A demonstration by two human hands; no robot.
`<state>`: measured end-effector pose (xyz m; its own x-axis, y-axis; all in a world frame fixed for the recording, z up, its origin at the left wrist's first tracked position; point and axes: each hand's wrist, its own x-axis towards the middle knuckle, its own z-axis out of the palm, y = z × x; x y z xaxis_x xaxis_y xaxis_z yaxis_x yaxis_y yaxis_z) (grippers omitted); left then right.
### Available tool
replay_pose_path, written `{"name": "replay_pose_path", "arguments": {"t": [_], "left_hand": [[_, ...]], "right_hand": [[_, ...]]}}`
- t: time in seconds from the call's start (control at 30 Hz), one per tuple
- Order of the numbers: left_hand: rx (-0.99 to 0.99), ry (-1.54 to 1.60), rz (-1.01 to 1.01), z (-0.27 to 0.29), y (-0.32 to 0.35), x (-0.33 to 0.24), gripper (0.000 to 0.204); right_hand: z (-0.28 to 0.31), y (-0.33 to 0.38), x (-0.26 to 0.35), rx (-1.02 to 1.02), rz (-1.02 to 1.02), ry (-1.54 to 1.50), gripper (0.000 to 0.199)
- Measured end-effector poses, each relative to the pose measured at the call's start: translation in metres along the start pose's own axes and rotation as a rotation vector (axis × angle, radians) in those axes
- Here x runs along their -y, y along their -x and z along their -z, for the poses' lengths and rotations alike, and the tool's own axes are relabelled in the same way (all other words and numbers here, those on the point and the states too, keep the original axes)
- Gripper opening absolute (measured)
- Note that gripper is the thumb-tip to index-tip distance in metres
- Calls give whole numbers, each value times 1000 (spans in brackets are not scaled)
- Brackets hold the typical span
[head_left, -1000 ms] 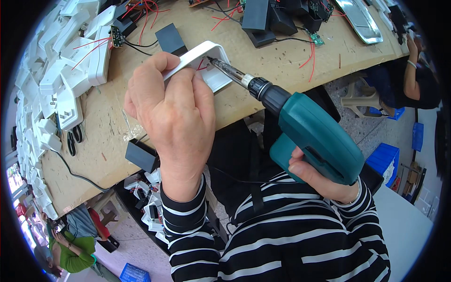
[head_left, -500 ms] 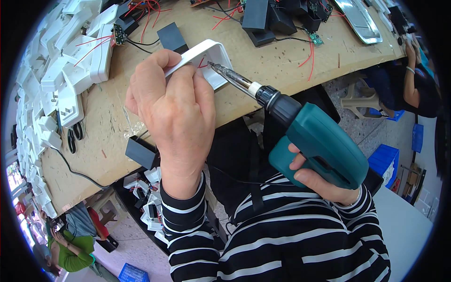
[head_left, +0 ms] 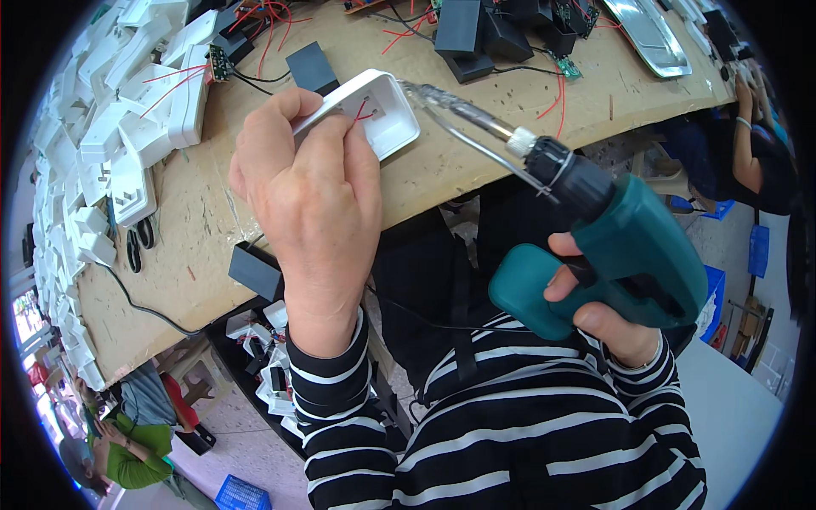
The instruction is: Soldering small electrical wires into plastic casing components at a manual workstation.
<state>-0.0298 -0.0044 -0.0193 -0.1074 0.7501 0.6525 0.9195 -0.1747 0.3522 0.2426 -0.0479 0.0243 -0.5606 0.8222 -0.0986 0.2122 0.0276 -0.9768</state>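
Housing (head_left: 396, 127) in the left hand (head_left: 314, 187) contains red wires (head_left: 362, 109).

Bare tabletop (head_left: 450, 166) lies right of the white shell (head_left: 393, 127), but the green tool (head_left: 646, 225) slants across it. Heaped white casings (head_left: 106, 144) close off the left, and black boxes (head_left: 457, 34) block the far side.
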Motion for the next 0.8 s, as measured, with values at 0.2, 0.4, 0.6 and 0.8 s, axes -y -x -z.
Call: {"name": "replay_pose_path", "arguments": {"t": [0.2, 0.4, 0.6, 0.8], "left_hand": [[0, 11, -40, 13, 5, -1, 36], [66, 26, 44, 19, 1, 5, 43], [168, 126, 154, 21, -5, 6, 33], [49, 392, 527, 71, 1, 26, 29]], "right_hand": [[6, 7, -5, -319, 49, -298, 70], [38, -12, 38, -327, 80, -167, 81], [68, -57, 123, -91, 319, 270, 81], [39, -98, 127, -83, 686, 149, 72]]}}
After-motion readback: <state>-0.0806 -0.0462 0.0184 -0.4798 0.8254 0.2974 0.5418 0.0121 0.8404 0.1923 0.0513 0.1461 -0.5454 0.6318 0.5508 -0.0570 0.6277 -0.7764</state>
